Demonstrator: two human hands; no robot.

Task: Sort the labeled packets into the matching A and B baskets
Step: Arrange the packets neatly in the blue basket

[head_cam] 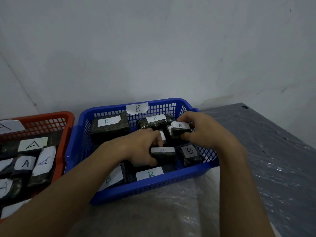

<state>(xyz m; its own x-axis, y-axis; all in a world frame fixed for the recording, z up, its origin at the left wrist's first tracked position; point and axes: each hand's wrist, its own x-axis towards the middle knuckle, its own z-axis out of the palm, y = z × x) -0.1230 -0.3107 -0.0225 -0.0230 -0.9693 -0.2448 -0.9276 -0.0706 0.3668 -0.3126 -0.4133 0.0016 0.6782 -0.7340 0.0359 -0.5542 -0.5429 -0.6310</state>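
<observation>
Left hand grip grasps one packet; right hand grip grasps second packet, in blue basket

single head-worn wide-angle view, facing forward and down, close above the tabletop; blue basket centred, red basket cut by the left edge, wall filling the upper half.

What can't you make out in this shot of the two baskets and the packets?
Head view, the only one:
- Red basket: cut off by the left edge, so its packet count is unknown.
- Small packet gripped by the left hand: label blurred, letter unreadable.
- Front-left packet in the blue basket: label partly under the left forearm.
- Middle packet: mostly hidden by the right hand and its B packet.
</observation>
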